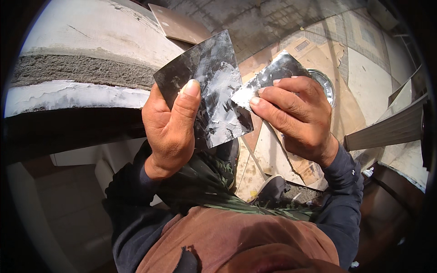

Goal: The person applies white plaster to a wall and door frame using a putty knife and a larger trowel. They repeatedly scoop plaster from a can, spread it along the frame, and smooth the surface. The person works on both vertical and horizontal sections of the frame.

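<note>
My left hand (170,123) grips a dark square plate (214,59), its thumb lying flat across the face and the other fingers hidden behind. White paste is smeared over the plate's middle and lower right. Closed on a smaller shiny metal scraper blade (283,68) is my right hand (300,109), its fingers spread along the top of the blade. White paste coats the scraper's lower left corner, which touches or overlaps the right edge of the plate; I cannot tell which. Both tools are held up in front of my body.
On the left runs a ledge (100,32) with a rough grey band (82,70) and a white-pasted edge (73,95). A brown tile (177,22) lies at its far end. Flattened cardboard (350,100) and a round metal container (328,86) are on the ground, right. My shoes (269,190) stand below.
</note>
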### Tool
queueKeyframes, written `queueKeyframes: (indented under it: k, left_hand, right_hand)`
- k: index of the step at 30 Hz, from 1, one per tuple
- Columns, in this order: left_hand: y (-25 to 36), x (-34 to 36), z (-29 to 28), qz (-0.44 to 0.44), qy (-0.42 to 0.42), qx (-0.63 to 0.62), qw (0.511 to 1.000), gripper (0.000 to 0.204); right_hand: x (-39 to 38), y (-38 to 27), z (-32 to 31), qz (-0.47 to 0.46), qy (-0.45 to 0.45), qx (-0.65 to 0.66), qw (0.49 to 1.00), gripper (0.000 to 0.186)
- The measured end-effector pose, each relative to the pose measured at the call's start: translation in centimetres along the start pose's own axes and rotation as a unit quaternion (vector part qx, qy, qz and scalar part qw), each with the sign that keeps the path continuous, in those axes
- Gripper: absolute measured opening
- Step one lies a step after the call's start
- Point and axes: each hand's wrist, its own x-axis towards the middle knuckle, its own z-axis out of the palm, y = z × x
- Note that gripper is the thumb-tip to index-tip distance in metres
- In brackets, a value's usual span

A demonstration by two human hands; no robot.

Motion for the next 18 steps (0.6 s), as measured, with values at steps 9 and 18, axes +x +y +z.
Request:
queueKeyframes:
  k: [9, 18]
  left_hand:
    - [-0.4, 1.0, -0.9, 0.064, 0.115, 0.046, 0.99, 0.026]
    - [-2.9, -1.9, 1.7, -0.071, 0.072, -0.17, 0.98, 0.034]
  right_hand:
    - [-3.3, 2.7, -1.2, 0.124, -0.085, 0.116, 0.982, 0.017]
    - [-11.7, 7.0, -5.9, 0.56, -0.006, 0.541, 0.627, 0.034]
